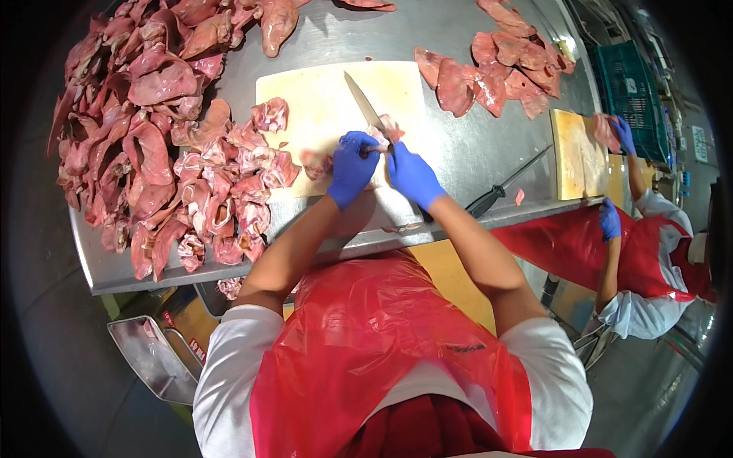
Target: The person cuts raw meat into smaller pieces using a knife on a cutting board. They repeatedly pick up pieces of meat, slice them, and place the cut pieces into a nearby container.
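Observation:
My left hand [353, 169], in a blue glove, is closed on a small pale-pink meat piece [376, 137] over the cutting board [313, 95]. Close beside it, my right hand [412, 177], also gloved in blue, grips a knife [360, 98]. The blade points away and to the left, and its handle is hidden in my fist. More pink flesh [393, 128] lies against the blade near my fingers. Another reddish scrap [315, 163] sits on the board left of my left hand. Small trimmings [276, 168] crowd the board's left edge.
A large heap of raw pig ears [156, 76] covers the steel table's left side. Flat ear pieces [489, 72] lie at the far right. A sharpening steel [504, 187] rests right of my hand. At right, a co-worker's gloved hand [624, 137] holds meat near another board [569, 153].

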Available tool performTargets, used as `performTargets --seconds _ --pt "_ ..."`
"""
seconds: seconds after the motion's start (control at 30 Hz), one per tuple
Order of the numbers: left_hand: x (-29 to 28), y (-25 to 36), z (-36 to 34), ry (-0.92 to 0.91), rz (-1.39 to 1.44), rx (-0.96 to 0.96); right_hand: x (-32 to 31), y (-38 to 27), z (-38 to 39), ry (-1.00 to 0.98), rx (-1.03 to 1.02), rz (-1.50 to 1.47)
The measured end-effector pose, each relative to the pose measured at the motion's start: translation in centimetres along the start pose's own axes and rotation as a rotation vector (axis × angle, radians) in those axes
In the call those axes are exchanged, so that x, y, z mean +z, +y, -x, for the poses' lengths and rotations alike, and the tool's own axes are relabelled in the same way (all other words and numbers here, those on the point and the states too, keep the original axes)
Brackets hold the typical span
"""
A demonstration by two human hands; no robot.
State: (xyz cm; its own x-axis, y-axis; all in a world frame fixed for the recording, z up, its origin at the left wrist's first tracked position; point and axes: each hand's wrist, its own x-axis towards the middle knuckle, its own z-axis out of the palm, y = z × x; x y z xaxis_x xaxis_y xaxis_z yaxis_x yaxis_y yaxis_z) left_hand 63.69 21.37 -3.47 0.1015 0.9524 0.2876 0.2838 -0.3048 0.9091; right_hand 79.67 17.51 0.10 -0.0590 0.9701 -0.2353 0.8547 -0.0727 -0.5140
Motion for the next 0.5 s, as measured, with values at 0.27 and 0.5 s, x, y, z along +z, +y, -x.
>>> performTargets --seconds 0.27,0.5 --pt "-0.5 -7.1 -7.7 0.433 0.083 -0.31 -1.4 1.0 9.7 -0.188 -0.048 -0.164" --pt "-8.3 1.4 -3.7 0.307 -0.162 -0.022 -2.8 3.1 6.0 0.013 0.166 -0.555"
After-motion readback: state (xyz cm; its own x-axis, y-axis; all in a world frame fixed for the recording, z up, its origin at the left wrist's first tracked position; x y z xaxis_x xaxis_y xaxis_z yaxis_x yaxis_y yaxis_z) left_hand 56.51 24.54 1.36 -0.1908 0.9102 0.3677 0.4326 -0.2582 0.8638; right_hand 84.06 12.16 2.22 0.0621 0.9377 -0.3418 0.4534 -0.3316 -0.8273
